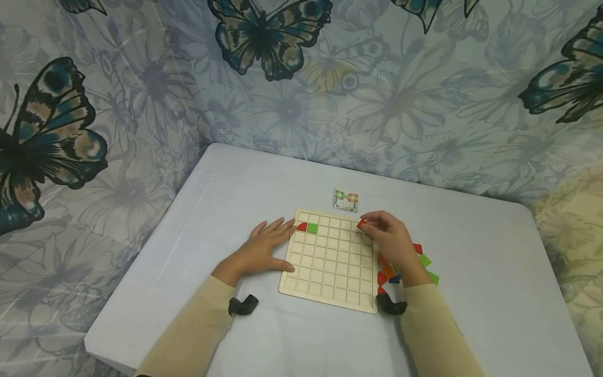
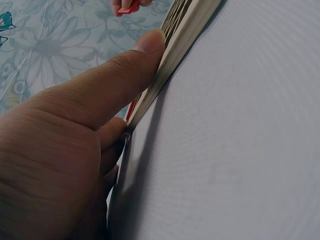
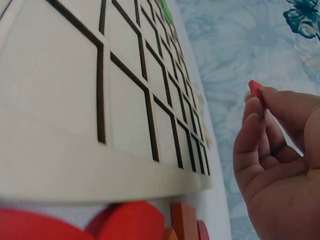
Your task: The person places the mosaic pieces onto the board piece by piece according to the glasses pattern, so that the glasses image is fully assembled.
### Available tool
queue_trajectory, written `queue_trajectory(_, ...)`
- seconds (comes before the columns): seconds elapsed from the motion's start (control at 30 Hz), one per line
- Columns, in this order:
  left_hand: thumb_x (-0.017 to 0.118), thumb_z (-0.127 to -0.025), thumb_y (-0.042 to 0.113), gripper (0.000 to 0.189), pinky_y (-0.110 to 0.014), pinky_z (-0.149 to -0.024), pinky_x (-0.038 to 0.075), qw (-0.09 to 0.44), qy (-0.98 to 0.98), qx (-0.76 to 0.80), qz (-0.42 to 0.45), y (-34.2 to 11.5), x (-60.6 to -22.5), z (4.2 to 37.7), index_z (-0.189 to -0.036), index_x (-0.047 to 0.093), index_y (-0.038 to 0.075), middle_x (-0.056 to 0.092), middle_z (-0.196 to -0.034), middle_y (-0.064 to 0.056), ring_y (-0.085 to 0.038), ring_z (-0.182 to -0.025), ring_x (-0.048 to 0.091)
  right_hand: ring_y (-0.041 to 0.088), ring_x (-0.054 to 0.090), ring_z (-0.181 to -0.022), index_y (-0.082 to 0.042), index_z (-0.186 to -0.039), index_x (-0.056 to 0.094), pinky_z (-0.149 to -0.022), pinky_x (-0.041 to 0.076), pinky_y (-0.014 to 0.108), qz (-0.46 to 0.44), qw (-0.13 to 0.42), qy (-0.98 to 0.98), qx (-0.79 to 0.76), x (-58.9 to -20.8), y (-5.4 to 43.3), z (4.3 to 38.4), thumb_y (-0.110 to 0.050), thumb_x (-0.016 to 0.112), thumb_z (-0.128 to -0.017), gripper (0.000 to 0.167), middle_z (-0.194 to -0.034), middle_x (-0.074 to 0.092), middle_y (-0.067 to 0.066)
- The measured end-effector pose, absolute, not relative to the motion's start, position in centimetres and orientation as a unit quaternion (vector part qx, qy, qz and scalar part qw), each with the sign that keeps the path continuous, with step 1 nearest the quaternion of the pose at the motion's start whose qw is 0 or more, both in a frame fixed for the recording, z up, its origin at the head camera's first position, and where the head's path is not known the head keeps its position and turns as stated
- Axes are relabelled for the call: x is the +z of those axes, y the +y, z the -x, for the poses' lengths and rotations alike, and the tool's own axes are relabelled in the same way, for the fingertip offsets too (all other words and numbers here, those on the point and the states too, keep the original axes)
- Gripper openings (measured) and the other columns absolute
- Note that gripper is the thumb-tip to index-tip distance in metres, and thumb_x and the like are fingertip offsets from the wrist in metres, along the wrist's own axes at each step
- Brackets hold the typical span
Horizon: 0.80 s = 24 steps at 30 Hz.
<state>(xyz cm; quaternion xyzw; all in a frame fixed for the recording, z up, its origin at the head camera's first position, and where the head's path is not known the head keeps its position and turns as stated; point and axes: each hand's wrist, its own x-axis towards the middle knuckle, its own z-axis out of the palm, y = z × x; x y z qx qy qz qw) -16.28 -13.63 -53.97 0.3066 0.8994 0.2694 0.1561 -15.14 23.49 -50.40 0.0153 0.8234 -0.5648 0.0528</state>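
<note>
A pale wooden grid board [image 1: 327, 262] lies on the white table. In its upper left cells sit a red quarter-round tile [image 1: 302, 226] and a green square tile [image 1: 312, 228]. My left hand [image 1: 259, 251] rests at the board's left edge, fingers spread and fairly straight, thumb and fingertips touching the rim. Between thumb and fingertips, my right hand [image 1: 393, 241] pinches a small red tile [image 1: 361, 223], held over the board's upper right corner. The right wrist view shows this red piece [image 3: 255, 89] raised above the board's level, its outline partly covered by the fingers.
Loose red, orange, green and blue tiles lie right of the board, among them an orange tile [image 1: 388, 271] and a green tile [image 1: 425, 260], partly under my right forearm. A small pattern card [image 1: 346, 200] lies behind the board. A butterfly-print cloth [image 1: 292, 110] hangs behind the table.
</note>
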Motion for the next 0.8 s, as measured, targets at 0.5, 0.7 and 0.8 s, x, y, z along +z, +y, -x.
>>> queue_trajectory(0.5, 0.084, -0.088, 0.065, 0.113, -0.051, -0.130, -0.006, 0.156, 0.900, 0.266, -0.307, -13.7, -54.0, 16.4, -0.174, 0.028, 0.017, 0.013, -0.179, 0.010, -0.017, -0.166, 0.000, 0.030, 0.068, -0.106, -0.006, -0.132, 0.076, -0.090, 0.058, 0.031, 0.012, 0.074, 0.816, -0.573, -51.4, 20.0, 16.2, -0.020, 0.072, -0.109, 0.028, -0.117, 0.073, 0.011)
queue_trajectory(0.7, 0.085, -0.088, 0.064, 0.113, -0.052, -0.130, -0.005, 0.156, 0.900, 0.269, -0.307, -13.7, -54.0, 16.3, -0.174, 0.029, 0.016, 0.013, -0.180, 0.009, -0.017, -0.166, 0.001, 0.028, 0.066, -0.101, -0.007, -0.125, 0.077, -0.090, 0.054, 0.040, 0.026, 0.064, 0.835, -0.546, -52.1, 18.6, 16.9, -0.021, 0.073, -0.108, 0.022, -0.111, 0.073, 0.009)
queue_trajectory(0.8, 0.084, -0.088, 0.064, 0.113, -0.053, -0.130, -0.004, 0.155, 0.899, 0.268, -0.308, -13.7, -54.0, 16.3, -0.174, 0.029, 0.016, 0.013, -0.180, 0.010, -0.017, -0.166, 0.001, 0.027, 0.065, -0.101, -0.007, -0.121, 0.077, -0.092, 0.053, 0.044, 0.023, 0.067, 0.843, -0.534, -52.4, 17.8, 17.2, -0.019, 0.072, -0.108, 0.018, -0.111, 0.073, 0.008)
